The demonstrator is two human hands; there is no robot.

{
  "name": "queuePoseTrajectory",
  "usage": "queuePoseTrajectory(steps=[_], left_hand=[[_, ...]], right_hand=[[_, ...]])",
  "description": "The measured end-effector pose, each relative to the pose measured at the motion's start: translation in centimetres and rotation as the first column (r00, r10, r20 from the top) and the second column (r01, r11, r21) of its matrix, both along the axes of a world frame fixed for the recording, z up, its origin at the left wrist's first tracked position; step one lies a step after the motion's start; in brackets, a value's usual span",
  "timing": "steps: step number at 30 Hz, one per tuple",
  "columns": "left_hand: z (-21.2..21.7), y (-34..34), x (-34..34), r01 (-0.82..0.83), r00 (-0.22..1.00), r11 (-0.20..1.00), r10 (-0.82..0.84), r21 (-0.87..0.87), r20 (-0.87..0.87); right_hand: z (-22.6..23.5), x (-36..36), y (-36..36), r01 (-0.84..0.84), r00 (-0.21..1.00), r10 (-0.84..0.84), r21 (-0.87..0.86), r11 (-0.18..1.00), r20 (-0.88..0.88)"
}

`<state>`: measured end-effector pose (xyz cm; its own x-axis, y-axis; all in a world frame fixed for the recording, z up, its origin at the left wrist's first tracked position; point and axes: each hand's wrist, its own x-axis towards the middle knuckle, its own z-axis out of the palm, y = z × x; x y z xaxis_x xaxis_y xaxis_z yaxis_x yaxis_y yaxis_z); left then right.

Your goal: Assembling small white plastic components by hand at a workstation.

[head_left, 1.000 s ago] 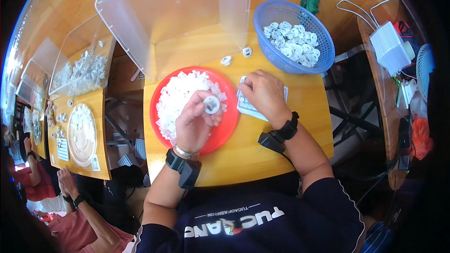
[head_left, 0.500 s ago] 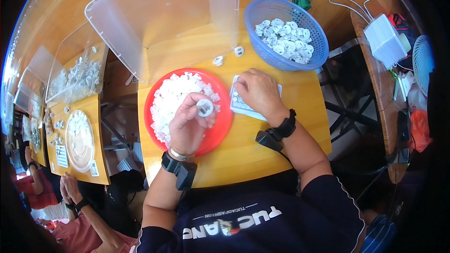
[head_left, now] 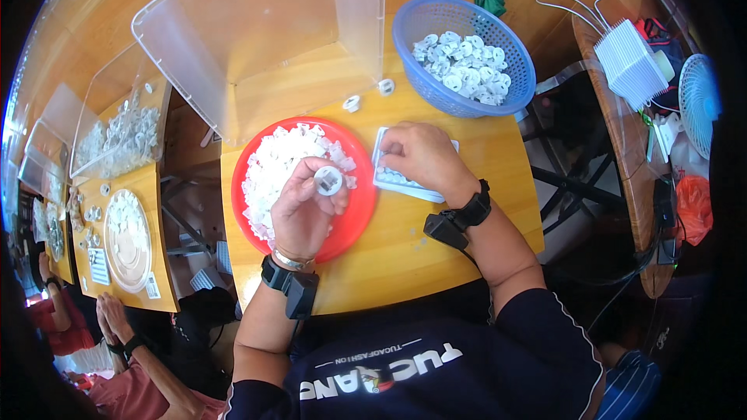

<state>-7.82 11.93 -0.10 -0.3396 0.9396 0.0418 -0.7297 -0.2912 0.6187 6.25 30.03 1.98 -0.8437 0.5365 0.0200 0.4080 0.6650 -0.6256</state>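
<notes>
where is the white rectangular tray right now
In the head view, the white rectangular tray lies slightly right of centre on the yellow wooden table, partly hidden by the right hand, just right of the round red plate.

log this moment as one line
left hand: holding round part | right hand: over white tray | red plate: white pieces | blue basket: white parts

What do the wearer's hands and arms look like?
Left hand and right hand are ungloved, forearms bare below dark, pale-trimmed short sleeves. Each wrist has a black strap with a boxy black device; the left adds a silvery bracelet, the right a thin dark cable.
</notes>
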Motion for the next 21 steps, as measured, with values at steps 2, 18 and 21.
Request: queuePoseTrajectory(steps=[2, 18, 21], left_hand=[[0.04, -0.01, 0.06, -0.008, 1.000, 1.000, 0.008, -0.014, 0.002], [-0.23, -0.02, 0.45, 0.013, 0.996, 0.998, -0.007, -0.068, 0.085], [-0.44, -0.02, 0.32, 0.026, 0.996, 0.999, -0.022, -0.041, 0.087]], right_hand=[[0.06, -0.06, -0.12, -0.013, 1.000, 0.013, 0.026, 1.000, 0.005], [-0.58, -0.26, -0.40, 0.013, 0.993, 0.020, 0.287, 0.958, -0.114], [0.11, -0.54, -0.85, 0.075, 0.945, -0.019, 0.158, 0.985, -0.326]])
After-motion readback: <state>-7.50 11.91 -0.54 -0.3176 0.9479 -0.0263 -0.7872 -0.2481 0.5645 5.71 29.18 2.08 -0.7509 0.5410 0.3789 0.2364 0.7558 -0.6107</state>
